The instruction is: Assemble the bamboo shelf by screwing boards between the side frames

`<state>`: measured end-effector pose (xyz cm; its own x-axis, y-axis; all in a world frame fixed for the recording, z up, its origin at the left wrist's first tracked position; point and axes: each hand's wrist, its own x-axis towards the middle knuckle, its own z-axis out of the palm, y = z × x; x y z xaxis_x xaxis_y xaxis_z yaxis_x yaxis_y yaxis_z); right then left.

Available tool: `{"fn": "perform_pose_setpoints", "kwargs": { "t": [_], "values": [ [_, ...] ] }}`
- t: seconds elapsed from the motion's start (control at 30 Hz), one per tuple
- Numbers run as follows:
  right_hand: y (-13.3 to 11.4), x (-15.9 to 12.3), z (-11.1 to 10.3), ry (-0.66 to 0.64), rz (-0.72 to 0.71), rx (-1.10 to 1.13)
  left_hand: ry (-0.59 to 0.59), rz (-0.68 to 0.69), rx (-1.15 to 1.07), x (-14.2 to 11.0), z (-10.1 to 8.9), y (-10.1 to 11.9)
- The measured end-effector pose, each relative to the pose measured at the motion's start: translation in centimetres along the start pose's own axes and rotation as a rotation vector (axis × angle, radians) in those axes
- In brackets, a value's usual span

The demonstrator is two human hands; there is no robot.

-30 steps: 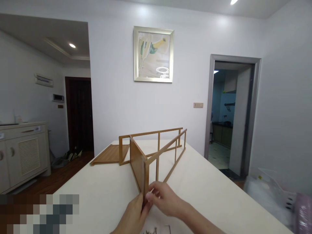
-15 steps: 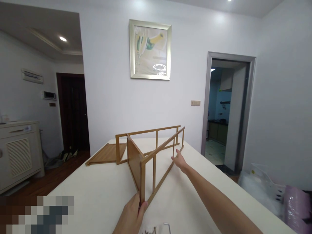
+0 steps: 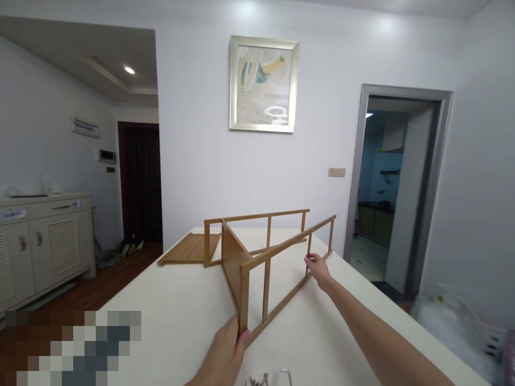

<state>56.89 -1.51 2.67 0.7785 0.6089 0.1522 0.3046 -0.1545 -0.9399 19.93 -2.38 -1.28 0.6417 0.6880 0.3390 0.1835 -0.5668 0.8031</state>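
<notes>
A light wooden ladder-like side frame [image 3: 281, 268] stands on edge on the white table [image 3: 341, 332], joined at its near end to a flat wooden panel [image 3: 230, 268]. My left hand [image 3: 229, 348] grips the near bottom corner post of that frame. My right hand [image 3: 319, 269] reaches far out and holds a rung near the frame's far end. A second railed frame [image 3: 257, 228] stands behind, angled away from the first.
A loose wooden board [image 3: 189, 249] lies flat at the table's far left. Small screws [image 3: 255, 381] and a hex key [image 3: 286, 375] lie by the near edge. A white cabinet [image 3: 44, 241] stands left, a doorway [image 3: 394, 187] right, a plastic bag [image 3: 458, 316] on the floor.
My right hand left the near corner, reached to the far end and took hold of a rung. The frame's far end has swung to the right, away from the rear frame.
</notes>
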Motion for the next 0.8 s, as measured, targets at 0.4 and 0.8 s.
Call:
{"fn": "perform_pose_setpoints", "kwargs": {
  "t": [0.4, 0.8],
  "values": [
    [1.5, -4.6, -1.3, 0.154, -0.216, 0.071, 0.206, -0.037, 0.007, 0.7, -2.5, -2.4],
    [0.7, -6.7, -2.0, 0.186, -0.277, 0.105, 0.046, -0.007, -0.015, 0.8, -4.0, -1.9]
  ]
}}
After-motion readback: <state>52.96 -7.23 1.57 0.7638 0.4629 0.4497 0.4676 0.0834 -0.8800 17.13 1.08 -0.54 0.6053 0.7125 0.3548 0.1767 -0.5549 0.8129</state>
